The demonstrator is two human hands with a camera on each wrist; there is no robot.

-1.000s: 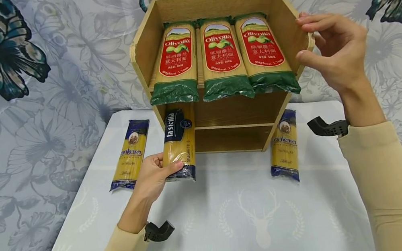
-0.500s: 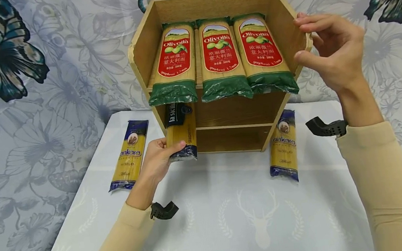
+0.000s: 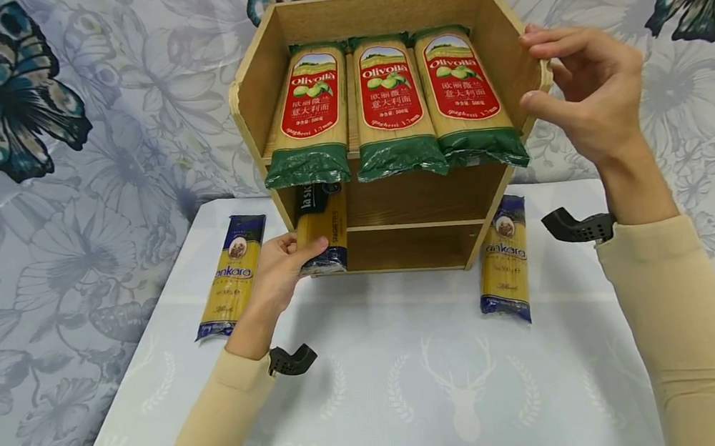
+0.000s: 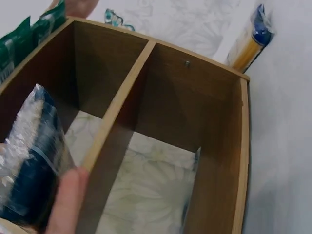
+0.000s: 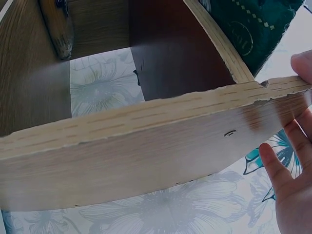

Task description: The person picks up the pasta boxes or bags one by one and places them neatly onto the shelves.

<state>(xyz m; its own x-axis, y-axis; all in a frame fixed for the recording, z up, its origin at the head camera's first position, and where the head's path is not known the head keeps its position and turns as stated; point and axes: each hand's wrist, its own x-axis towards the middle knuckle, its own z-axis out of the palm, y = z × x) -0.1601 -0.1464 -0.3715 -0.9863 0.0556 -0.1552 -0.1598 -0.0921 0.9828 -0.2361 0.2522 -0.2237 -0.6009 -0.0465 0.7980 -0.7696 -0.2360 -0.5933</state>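
My left hand (image 3: 277, 274) grips the lower end of a La Sicilia spaghetti packet (image 3: 322, 230), thumb on top. The packet's upper part is inside the left of the middle compartment of a wooden shelf (image 3: 420, 199), hidden under the top tier. In the left wrist view the packet's blue end (image 4: 31, 161) is by the shelf board, a finger close to the board's edge. My right hand (image 3: 596, 85) holds the shelf's right side panel near the top, thumb at the front edge and fingers behind. Three Olivoilà spaghetti packets (image 3: 391, 90) lie side by side on the top tier.
One Ankara spaghetti packet (image 3: 231, 274) lies on the white table (image 3: 412, 390) left of the shelf, another Ankara packet (image 3: 505, 259) right of it. The green ends of the Olivoilà packets overhang the top tier's front. A patterned cloth (image 3: 106, 226) hangs behind.
My left hand has moved up and forward, sliding the La Sicilia packet deeper into the middle compartment. The right hand keeps its hold on the side panel.
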